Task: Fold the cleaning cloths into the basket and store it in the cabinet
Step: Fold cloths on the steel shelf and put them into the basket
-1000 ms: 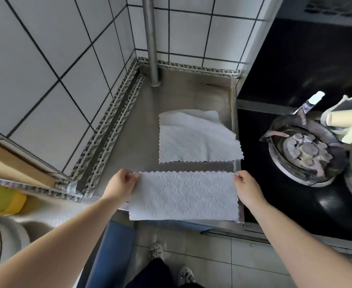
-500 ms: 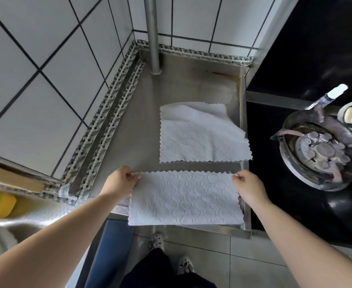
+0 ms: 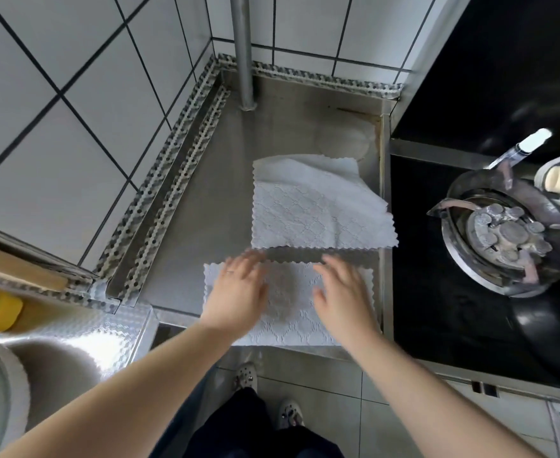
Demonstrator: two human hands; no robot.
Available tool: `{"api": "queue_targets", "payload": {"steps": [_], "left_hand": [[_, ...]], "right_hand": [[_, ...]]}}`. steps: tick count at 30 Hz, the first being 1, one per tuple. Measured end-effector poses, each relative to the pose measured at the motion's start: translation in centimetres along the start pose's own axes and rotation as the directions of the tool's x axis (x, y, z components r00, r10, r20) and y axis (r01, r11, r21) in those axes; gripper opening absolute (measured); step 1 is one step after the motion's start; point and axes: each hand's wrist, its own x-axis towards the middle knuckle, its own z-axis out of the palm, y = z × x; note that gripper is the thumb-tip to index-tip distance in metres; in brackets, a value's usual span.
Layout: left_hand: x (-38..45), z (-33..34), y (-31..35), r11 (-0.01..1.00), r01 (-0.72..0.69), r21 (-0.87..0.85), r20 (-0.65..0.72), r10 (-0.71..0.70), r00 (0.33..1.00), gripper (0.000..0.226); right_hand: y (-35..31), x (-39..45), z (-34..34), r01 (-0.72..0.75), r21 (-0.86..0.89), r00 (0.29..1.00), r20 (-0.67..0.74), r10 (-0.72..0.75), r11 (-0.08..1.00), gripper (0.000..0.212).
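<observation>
Near cloth (image 3: 288, 312): white, quilted in a diamond pattern, zigzag-edged; lay folded to a strip at lower centre of the frame, its near edge at the counter's lip, presumably so that the next fold could be made flat.
Left hand (image 3: 237, 292): fingers straight and spread, palm down on the strip's left half; blurred, so whether it pressed or only hovered could not be told.
Right hand (image 3: 343, 294): likewise flat and wide on the right half; held nothing; apparently smoothing the fold.
Far cloth (image 3: 315, 206): same fabric, unfolded, rumpled at its upper right corner; just beyond the strip, apart from it.
Counter (image 3: 226, 200): brushed steel, bordered by patterned foil tape.
Basket, cabinet: not in view.
Stove burner (image 3: 506, 233): right of frame; metal, round.
</observation>
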Motion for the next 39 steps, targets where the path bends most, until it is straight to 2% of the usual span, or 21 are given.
{"api": "queue_targets", "payload": {"steps": [2, 5, 8, 11, 21, 23, 24, 26, 27, 28, 29, 30, 31, 33, 34, 36, 39], "left_hand": [[-0.4, 1.6, 2.3, 0.999, -0.033, 0.032, 0.075, 0.031, 0.997, 0.055], [-1.4, 3.8, 2.9, 0.993, -0.003, 0.118, 0.151, -0.015, 0.988, 0.054], [-2.6, 4.6, 1.9, 0.978, -0.065, 0.198, 0.135, 0.039, 0.990, 0.053], [-3.3, 5.2, 1.0, 0.974, -0.088, 0.207, 0.111, 0.066, 0.992, 0.054], [-4.6, 4.4, -2.6, 0.955, 0.018, 0.295, 0.071, -0.041, 0.997, 0.071], [-4.6, 3.9, -3.0, 0.967, 0.022, 0.256, 0.041, -0.034, 0.999, 0.070], [-4.7, 3.5, -2.9, 0.984, 0.023, 0.179, 0.010, -0.025, 1.000, 0.067], [-5.2, 2.2, -1.4, 0.994, 0.025, -0.109, -0.113, -0.037, 0.993, 0.049], [-5.7, 1.4, -0.2, 0.948, 0.075, -0.310, -0.112, -0.115, 0.987, 0.037], [-6.4, 0.6, 1.4, 0.831, 0.191, -0.522, -0.011, -0.231, 0.973, 0.029], [-7.0, 0.0, 2.9, 0.627, 0.351, -0.696, 0.171, -0.329, 0.929, 0.028], [-7.6, -0.2, 4.0, 0.393, 0.523, -0.757, 0.381, -0.385, 0.841, 0.030], [-8.1, 0.0, 4.8, 0.182, 0.670, -0.720, 0.573, -0.389, 0.721, 0.032], [-9.1, 0.9, 5.4, -0.161, 0.810, -0.564, 0.804, -0.331, 0.494, 0.032], [-9.4, 1.6, 5.3, -0.306, 0.803, -0.511, 0.851, -0.315, 0.421, 0.032], [-9.5, 2.5, 5.1, -0.497, 0.709, -0.501, 0.864, -0.342, 0.371, 0.033], [-8.7, 3.1, 4.7, -0.601, 0.564, -0.566, 0.824, -0.432, 0.366, 0.030]], "right_hand": [[-2.5, -0.6, 2.2, 0.030, -0.005, 0.998, 0.054, -0.029, 1.000, 0.048], [-3.3, -1.8, 4.0, 0.014, -0.088, 0.995, 0.099, -0.005, 0.996, 0.055], [-1.9, -3.1, 4.5, 0.038, -0.163, 0.995, 0.100, -0.022, 0.986, 0.049], [-0.9, -3.7, 4.4, 0.057, -0.214, 0.988, 0.155, -0.023, 0.975, 0.054], [4.6, -3.5, 2.7, 0.101, -0.314, 0.973, 0.231, -0.027, 0.944, 0.062], [4.9, -3.3, 2.3, 0.109, -0.300, 0.975, 0.219, -0.043, 0.948, 0.061], [4.7, -3.0, 2.1, 0.111, -0.264, 0.978, 0.201, -0.057, 0.958, 0.059], [4.1, -1.6, 1.4, 0.114, -0.142, 0.988, 0.123, -0.097, 0.983, 0.046], [3.8, -0.7, 1.2, 0.131, -0.086, 0.990, 0.071, -0.125, 0.988, 0.038], [3.3, 0.3, 1.1, 0.160, -0.050, 0.987, 0.037, -0.158, 0.986, 0.034], [2.8, 1.3, 0.9, 0.194, -0.032, 0.981, 0.034, -0.192, 0.981, 0.034], [2.1, 2.2, 0.7, 0.223, -0.028, 0.974, 0.055, -0.221, 0.974, 0.036], [1.3, 3.0, 0.5, 0.239, -0.030, 0.968, 0.093, -0.235, 0.971, 0.036], [0.2, 4.3, 0.4, 0.240, -0.035, 0.953, 0.199, -0.229, 0.970, 0.038], [-0.2, 4.8, 0.6, 0.240, -0.044, 0.946, 0.234, -0.224, 0.970, 0.039], [-0.7, 5.6, 0.8, 0.231, -0.067, 0.936, 0.289, -0.203, 0.971, 0.039], [-1.2, 6.6, 0.8, 0.204, -0.072, 0.920, 0.355, -0.166, 0.976, 0.037]]}}
